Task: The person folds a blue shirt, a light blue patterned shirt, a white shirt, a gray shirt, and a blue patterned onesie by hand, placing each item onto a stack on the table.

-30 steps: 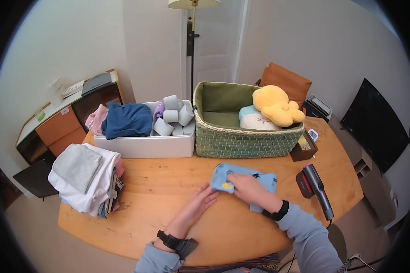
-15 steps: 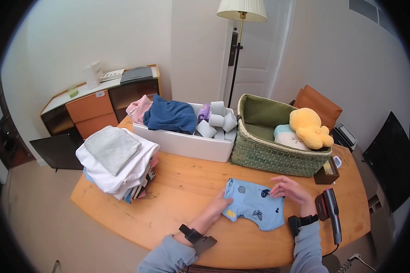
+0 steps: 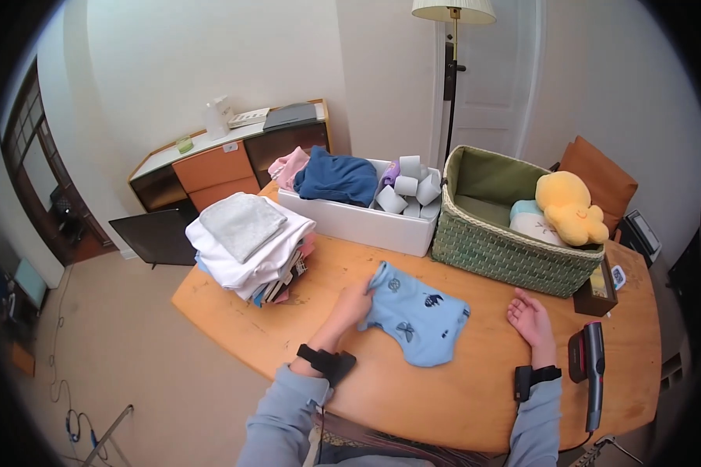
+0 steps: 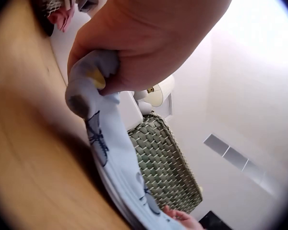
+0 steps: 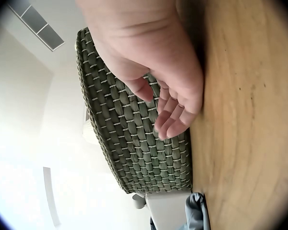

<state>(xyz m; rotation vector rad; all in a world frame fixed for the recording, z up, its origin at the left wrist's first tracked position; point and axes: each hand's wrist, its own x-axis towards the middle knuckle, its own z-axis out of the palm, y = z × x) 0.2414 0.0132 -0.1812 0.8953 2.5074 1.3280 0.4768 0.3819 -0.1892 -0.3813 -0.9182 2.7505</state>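
In the head view a light blue garment (image 3: 417, 319) with dark insect prints lies folded on the wooden table. My left hand (image 3: 354, 305) grips its left end. The left wrist view shows the thumb and fingers of that hand (image 4: 134, 45) pinching the cloth (image 4: 113, 136), which sags down toward the table. To the right of the garment, apart from it, my right hand (image 3: 531, 319) rests by the tabletop with loosely curled fingers. The right wrist view has this hand (image 5: 158, 67) holding nothing, in front of the woven basket (image 5: 139, 148).
Left of the garment is a stack of folded clothes (image 3: 245, 249). Behind stand a white box (image 3: 358, 222) with clothes and white rolls, and a green woven basket (image 3: 514, 253) holding plush toys (image 3: 570, 206). A handheld steamer (image 3: 592, 373) lies at the right, beside a small brown box (image 3: 597, 294).
The head view has turned left. My right hand has left the garment and moved right of it. My left hand now grips the garment's end and has shifted it left, toward the clothes stack.
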